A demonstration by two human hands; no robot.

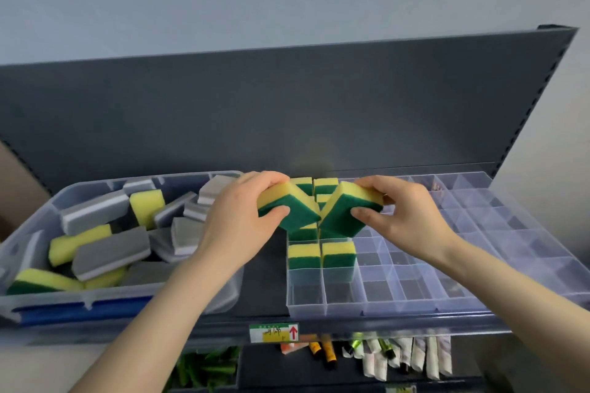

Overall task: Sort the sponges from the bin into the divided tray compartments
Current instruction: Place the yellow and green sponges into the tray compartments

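Note:
My left hand (238,217) grips a yellow-and-green sponge (287,206), tilted, above the left columns of the clear divided tray (415,293). My right hand (405,210) grips a second yellow-and-green sponge (346,210), tilted the other way; the two sponges meet at their lower corners. Several yellow-and-green sponges (321,255) stand upright in the tray's two left columns. The clear bin (38,300) at the left holds several grey-and-white sponges (110,252) and yellow-and-green sponges (147,204).
Bin and tray sit on a dark grey shelf (265,277) with a tall back panel. A price label (274,332) is on the shelf's front edge. Below hang packaged items, white wrapped ones (412,357) at the right and green ones (204,370) at the left.

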